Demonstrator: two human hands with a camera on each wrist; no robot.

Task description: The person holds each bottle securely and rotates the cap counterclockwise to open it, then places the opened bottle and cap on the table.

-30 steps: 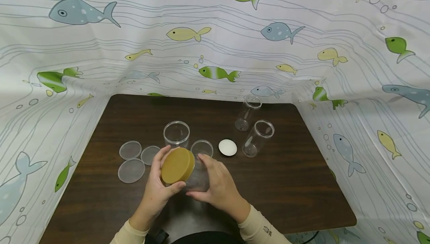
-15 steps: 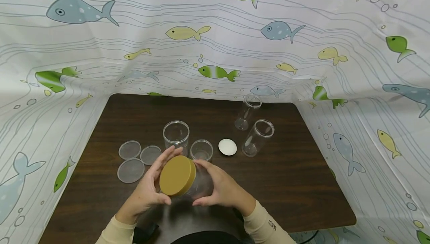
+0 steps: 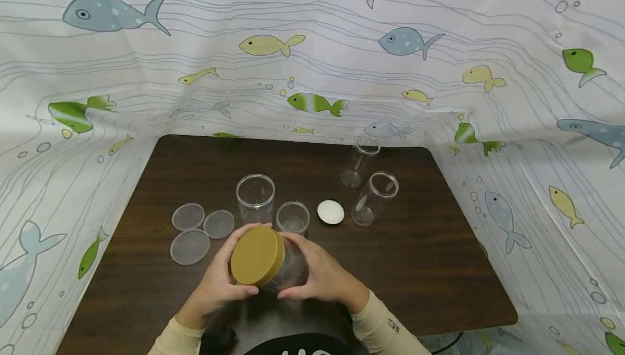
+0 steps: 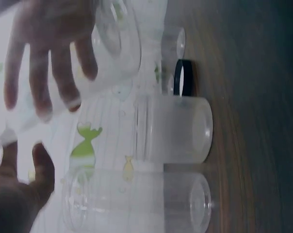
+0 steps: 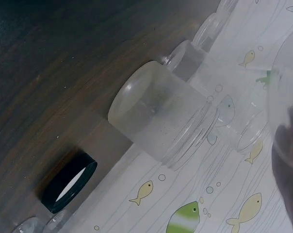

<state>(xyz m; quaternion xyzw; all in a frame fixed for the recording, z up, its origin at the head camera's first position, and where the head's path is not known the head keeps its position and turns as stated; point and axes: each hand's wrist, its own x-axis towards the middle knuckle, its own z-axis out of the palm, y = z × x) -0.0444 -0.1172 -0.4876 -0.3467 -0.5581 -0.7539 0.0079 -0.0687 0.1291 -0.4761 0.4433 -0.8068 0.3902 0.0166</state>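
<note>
Just above the table's near side, a clear jar (image 3: 293,271) with a mustard-yellow lid (image 3: 257,256) is tilted, its lid facing up and left. My left hand (image 3: 215,284) holds the lid end, thumb below and fingers along the far side. Around the clear body curls my right hand (image 3: 324,279). The left wrist view shows fingers through the transparent wall. Right behind stand a short clear jar (image 5: 158,116) and a taller wide one (image 3: 256,211), both lidless. A black-rimmed lid with white inside (image 3: 331,212) lies to their right.
Several frosted clear discs lie in a group at left, including a larger front disc (image 3: 190,247). Two tall, narrow open jars stand at the back right, one nearer (image 3: 373,203) and one farther (image 3: 358,170). A fish-print sheet (image 3: 312,51) surrounds the dark wooden table (image 3: 429,268).
Both hands have brought the jar slightly nearer the body. My left hand's fingers loosened and spread half a second ago, and now lie closer around the yellow lid.
</note>
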